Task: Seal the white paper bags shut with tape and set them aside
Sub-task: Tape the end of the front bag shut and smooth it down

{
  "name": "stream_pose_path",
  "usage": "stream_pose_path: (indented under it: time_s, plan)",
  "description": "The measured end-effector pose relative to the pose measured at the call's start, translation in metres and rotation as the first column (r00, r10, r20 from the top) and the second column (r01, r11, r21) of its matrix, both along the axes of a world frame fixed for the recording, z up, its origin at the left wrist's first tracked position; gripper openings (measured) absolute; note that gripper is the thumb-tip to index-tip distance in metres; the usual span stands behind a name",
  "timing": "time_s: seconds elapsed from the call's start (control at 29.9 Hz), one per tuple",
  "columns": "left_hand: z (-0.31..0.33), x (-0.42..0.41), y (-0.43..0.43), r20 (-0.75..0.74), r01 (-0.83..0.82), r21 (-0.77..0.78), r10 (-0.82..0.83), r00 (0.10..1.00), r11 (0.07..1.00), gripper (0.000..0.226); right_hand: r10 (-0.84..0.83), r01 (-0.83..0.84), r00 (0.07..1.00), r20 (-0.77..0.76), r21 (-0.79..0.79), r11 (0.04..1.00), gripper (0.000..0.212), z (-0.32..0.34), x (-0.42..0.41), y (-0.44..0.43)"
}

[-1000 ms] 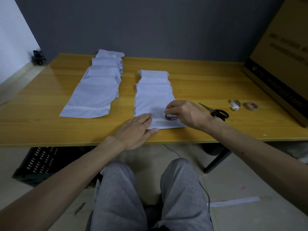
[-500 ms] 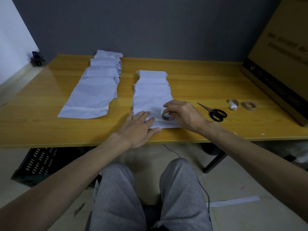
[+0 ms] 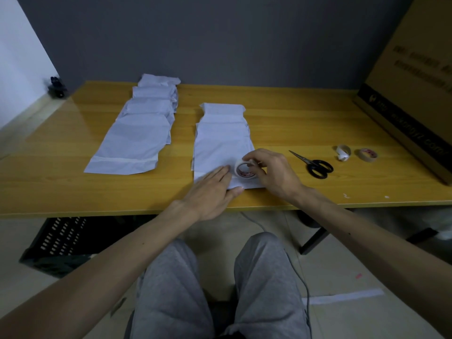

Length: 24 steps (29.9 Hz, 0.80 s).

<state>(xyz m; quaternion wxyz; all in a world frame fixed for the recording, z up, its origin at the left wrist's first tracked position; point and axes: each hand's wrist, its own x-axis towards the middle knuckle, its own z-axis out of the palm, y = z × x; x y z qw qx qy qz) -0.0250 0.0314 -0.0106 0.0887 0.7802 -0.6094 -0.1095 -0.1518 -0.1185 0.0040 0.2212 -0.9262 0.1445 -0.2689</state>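
Observation:
A row of overlapping white paper bags (image 3: 221, 145) lies down the middle of the wooden table (image 3: 73, 189). My left hand (image 3: 212, 192) lies flat with straight fingers on the near end of the front bag. My right hand (image 3: 271, 172) grips a roll of tape (image 3: 244, 169), tilted up on that bag's near end beside my left fingertips. A second row of white bags (image 3: 139, 138) lies to the left, its nearest bag showing a strip across its near end.
Black-handled scissors (image 3: 313, 163) lie right of my right hand. Farther right sit a small tape core (image 3: 343, 152) and another tape roll (image 3: 367, 154). A big cardboard box (image 3: 413, 94) fills the table's right end. A black crate (image 3: 58, 243) stands under the table.
My right hand has tipped the tape roll up and brought it left toward my left fingertips. My left hand has stayed pressed on the bag's end.

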Motion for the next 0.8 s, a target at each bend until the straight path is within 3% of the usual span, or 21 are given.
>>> stream_pose_path:
  time_s: [0.17,0.37,0.5,0.8]
  plan:
    - [-0.0034,-0.0049,0.0018,0.09,0.006,0.027,-0.008,0.996,1.0,0.067,0.002,-0.002,1.0,-0.014,0.003,1.0,0.026,0.0004,-0.0006,-0.0004]
    - [-0.004,-0.0047,-0.0016,-0.03,0.018,0.014,-0.017,0.999,1.0,0.071,0.026,-0.025,1.0,-0.014,0.011,1.0,0.03,-0.0015,-0.0028,0.0003]
    - [-0.0062,-0.0028,-0.0016,0.03,0.038,0.064,-0.04,0.999,0.997,0.071,-0.023,0.024,1.0,-0.015,0.062,0.998,0.029,-0.0005,-0.0045,-0.0002]
    - [-0.0011,-0.0011,-0.0012,0.038,0.04,0.116,-0.044,0.998,0.993,0.074,0.067,-0.07,0.997,-0.036,-0.082,0.994,0.03,0.0056,-0.005,-0.0044]
